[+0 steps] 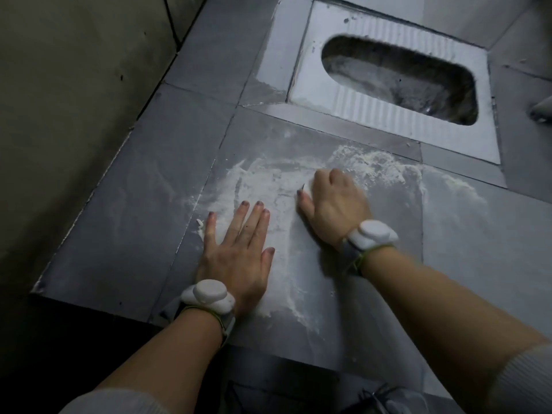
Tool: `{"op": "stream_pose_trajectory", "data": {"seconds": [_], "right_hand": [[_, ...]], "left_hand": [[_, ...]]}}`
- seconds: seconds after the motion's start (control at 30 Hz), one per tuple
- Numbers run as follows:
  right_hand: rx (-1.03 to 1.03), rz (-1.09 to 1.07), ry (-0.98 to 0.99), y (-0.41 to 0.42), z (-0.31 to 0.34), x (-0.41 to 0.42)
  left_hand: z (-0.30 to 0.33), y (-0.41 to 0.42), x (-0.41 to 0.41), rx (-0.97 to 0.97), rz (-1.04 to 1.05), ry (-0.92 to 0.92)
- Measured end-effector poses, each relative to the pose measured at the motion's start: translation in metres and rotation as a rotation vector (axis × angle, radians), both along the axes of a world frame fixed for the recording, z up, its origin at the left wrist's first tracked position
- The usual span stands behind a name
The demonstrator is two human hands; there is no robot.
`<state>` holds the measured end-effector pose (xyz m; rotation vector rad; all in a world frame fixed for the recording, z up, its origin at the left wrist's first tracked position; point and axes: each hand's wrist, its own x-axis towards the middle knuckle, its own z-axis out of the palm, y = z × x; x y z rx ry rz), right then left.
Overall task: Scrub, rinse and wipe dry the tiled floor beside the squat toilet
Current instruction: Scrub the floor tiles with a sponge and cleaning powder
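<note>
Left hand (239, 249) flat, fingers spread on tiled floor (125, 222), right hand (334, 204) curled over small white item, identity unclear, white foam (268, 186) smeared between hands, squat toilet (397, 82) just beyond

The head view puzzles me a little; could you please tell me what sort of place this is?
Most likely a toilet cubicle or washroom: a metal squat toilet is set into a raised grey tiled floor, with white foam spread on the tiles under the hands.

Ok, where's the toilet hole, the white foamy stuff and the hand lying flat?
Steel squat toilet's dark oval bowl (400, 82): head view, bowl's middle.
White foamy smear (268, 180): head view, thick patch on grey tile.
Flat left hand (239, 252): head view, back of hand.
</note>
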<state>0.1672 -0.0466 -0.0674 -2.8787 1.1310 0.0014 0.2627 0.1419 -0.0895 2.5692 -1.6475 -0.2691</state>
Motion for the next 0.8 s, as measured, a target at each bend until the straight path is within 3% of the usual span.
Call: {"op": "stream_pose_trajectory", "data": {"seconds": [0.1, 0.27, 0.4, 0.5, 0.67, 0.8], "right_hand": [[-0.035, -0.067, -0.002, -0.001, 0.002, 0.008], [0.038, 0.198, -0.027, 0.077, 0.009, -0.05], [0.023, 0.317, -0.011, 0.058, 0.005, -0.045], [-0.017, 0.237, -0.021, 0.019, 0.002, -0.013], [-0.068, -0.103, 0.004, -0.024, -0.002, 0.026], [0.025, 0.082, -0.069, 0.028, 0.005, -0.014]], "left_hand": [[0.001, -0.001, 0.001, 0.01, -0.003, 0.016], [0.001, 0.0, -0.001, -0.011, -0.009, 0.019], [0.002, -0.001, -0.001, -0.025, -0.012, 0.032], [0.003, 0.001, 0.0, -0.013, -0.008, 0.031], [0.003, 0.0, 0.0, 0.014, -0.004, 0.024], [0.003, 0.001, -0.002, 0.007, 0.0, 0.027]]}}
